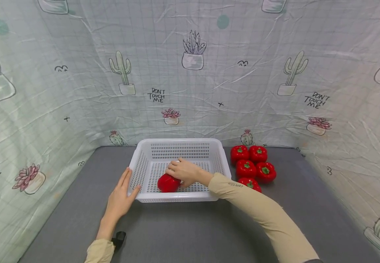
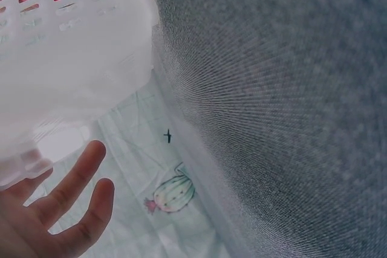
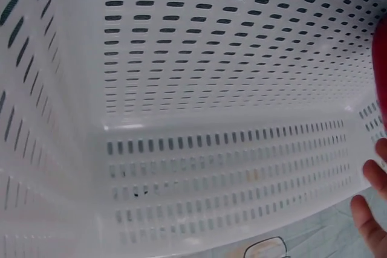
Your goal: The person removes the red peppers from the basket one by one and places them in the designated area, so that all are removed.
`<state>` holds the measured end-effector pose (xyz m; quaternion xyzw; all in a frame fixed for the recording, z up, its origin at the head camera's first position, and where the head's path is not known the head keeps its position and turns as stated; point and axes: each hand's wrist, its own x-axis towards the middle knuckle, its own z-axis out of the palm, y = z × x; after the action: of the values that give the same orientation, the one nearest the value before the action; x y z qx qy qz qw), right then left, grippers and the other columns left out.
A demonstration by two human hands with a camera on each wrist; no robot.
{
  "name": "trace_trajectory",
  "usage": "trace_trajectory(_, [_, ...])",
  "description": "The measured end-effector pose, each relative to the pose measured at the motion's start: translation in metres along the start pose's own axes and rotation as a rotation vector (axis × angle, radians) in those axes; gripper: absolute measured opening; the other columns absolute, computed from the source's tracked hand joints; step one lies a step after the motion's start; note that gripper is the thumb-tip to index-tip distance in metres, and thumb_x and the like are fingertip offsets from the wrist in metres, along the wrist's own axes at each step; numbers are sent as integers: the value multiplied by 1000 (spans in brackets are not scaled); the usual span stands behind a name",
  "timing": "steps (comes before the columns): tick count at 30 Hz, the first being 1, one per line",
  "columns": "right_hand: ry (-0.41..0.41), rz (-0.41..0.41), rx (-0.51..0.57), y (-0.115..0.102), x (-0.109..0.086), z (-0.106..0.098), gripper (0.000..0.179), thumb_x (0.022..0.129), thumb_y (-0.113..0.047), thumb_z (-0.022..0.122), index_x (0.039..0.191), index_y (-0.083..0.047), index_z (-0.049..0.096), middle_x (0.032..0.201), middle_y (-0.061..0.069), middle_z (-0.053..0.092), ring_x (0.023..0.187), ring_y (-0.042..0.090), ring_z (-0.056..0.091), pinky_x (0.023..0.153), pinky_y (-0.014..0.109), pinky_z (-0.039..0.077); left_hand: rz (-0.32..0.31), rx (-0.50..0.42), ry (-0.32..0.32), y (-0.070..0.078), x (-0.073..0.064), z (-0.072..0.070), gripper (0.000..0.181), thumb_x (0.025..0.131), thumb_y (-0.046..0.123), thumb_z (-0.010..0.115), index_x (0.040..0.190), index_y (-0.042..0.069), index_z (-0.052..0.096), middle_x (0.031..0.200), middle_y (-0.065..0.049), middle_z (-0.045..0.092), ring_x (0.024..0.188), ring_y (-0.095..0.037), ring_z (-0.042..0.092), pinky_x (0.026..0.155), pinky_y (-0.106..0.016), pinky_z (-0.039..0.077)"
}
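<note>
A white perforated plastic basket (image 1: 184, 197) sits on the grey table. Inside it, my right hand (image 1: 186, 172) grips a red bell pepper (image 1: 168, 183) low in the front-left part. At the right wrist view's edge the pepper (image 3: 381, 70) shows only partly, above some fingertips of the right hand (image 3: 375, 209). My left hand (image 1: 120, 200) rests against the basket's left side near the front corner, fingers straight and thumb by the rim. From the left wrist, the left hand's (image 2: 54, 216) spread fingers appear beside the basket wall (image 2: 72, 83).
Several red bell peppers (image 1: 246, 168) stand in a cluster right of the basket, stems up; the right sleeve partly covers the nearest. A patterned cloth (image 1: 206, 117) hangs behind and along both sides of the grey table (image 1: 183, 233).
</note>
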<state>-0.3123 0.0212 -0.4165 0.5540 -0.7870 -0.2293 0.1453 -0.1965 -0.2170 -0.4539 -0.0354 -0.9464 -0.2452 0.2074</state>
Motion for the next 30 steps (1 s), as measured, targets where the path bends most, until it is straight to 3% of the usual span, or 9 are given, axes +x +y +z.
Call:
trace_trajectory(9, [-158,143,-66,4,-2,3,72,69,-52,65,126,-17,41,123,-3,52,116,16,46,95,38,40,2,1,4,0,-1,0,66,86,31,54,139,2,27,145,-17,26,118,-42,43,81,-56,41])
trace_trajectory(13, [-142,121,-9,2,-5,4,82,68,-55,66,134,-19,33,122,-1,52,114,16,46,95,40,40,10,6,10,0,-1,0,66,85,30,54,138,1,28,144,-17,27,117,-42,44,80,-55,42])
trace_trajectory(18, [-125,85,18,0,-6,5,91,67,-56,67,140,-34,18,121,1,50,114,18,45,94,42,41,13,6,15,-1,-1,0,66,85,31,54,138,1,28,144,-18,27,116,-42,45,79,-55,42])
trace_trajectory(22, [-133,53,5,-1,-4,7,87,66,-59,66,138,-35,23,125,1,47,117,18,43,95,43,40,8,2,13,0,-1,0,66,85,30,54,138,1,28,144,-17,27,116,-42,45,80,-55,41])
trace_trajectory(30, [-112,-2,-1,-1,-4,8,80,69,-59,63,134,-25,32,126,-4,46,114,15,42,90,37,43,3,10,4,0,-1,0,66,86,30,54,139,2,27,144,-17,27,116,-42,45,80,-55,41])
